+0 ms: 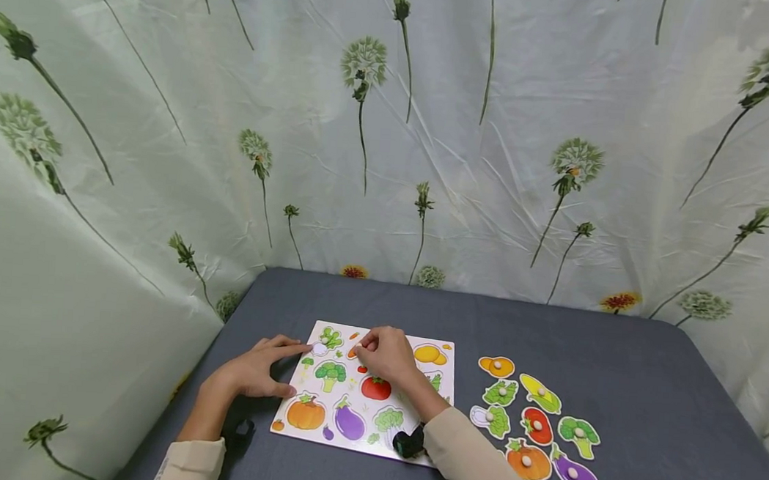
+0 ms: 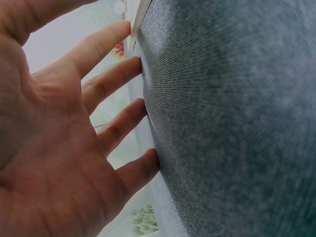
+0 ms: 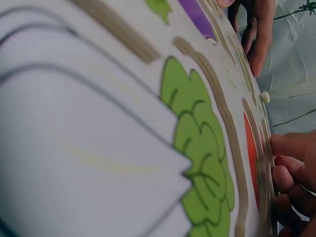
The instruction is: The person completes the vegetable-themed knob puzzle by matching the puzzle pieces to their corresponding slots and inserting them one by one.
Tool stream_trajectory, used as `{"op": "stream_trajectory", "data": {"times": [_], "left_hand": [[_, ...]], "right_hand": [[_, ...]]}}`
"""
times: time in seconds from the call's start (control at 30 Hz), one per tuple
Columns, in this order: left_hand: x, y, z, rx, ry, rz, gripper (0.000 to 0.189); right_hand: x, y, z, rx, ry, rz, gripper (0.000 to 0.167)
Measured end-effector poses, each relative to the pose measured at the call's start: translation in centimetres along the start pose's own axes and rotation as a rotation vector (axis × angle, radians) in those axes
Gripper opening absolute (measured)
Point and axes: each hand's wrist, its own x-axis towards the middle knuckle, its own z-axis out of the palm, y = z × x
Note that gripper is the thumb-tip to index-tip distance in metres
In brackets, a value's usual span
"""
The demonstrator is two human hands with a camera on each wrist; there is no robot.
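A white vegetable puzzle board (image 1: pixel 334 442) lies on the dark grey table. My left hand (image 1: pixel 259 367) is at its left side, fingers spread, with the index fingertip and thumb touching the edge. In the left wrist view the other fingertips (image 2: pixel 133 106) rest on the cloth. My right hand (image 1: pixel 387 354) is over the upper middle of the board, its fingers curled at an orange carrot piece (image 1: pixel 353 352); the grip itself is mostly hidden. A leafy radish piece with a knob (image 1: pixel 325 341) sits at the board's upper left. Printed vegetables fill the other slots.
Several knobbed pieces lie right of the board, among them a corn piece (image 1: pixel 539 393), a tomato piece (image 1: pixel 537 425), a broccoli piece (image 1: pixel 579 435), a pumpkin piece (image 1: pixel 528 462) and an eggplant piece (image 1: pixel 575 473). A flowered curtain (image 1: pixel 455 163) hangs behind the table.
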Motion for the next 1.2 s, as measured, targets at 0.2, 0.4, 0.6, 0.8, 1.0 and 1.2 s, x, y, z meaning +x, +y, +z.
{"op": "stream_trajectory", "data": {"times": [0.2,0.4,0.6,0.8,1.0,1.2], "left_hand": [[0.0,0.1,-0.1,-0.004,-0.005,-0.006,0.085],[0.1,0.2,-0.1,-0.004,-0.007,0.000,0.084],[0.0,0.2,-0.1,0.002,-0.010,-0.012,0.084],[0.0,0.1,-0.1,0.007,-0.009,-0.008,0.085],[0.1,0.2,-0.1,0.008,-0.015,-0.011,0.085],[0.2,0.1,-0.1,0.008,-0.019,-0.016,0.085]], "right_hand": [[0.0,-0.2,0.1,-0.019,0.021,-0.006,0.015],[-0.3,0.0,-0.2,0.015,-0.002,0.010,0.011],[-0.3,0.5,-1.2,0.074,-0.063,-0.040,0.015],[-0.6,1.3,-3.2,0.060,-0.043,-0.117,0.017],[-1.7,1.8,-5.5,0.028,-0.024,-0.141,0.013],[-2.7,2.4,-7.4,0.008,0.000,-0.097,0.013]]}}
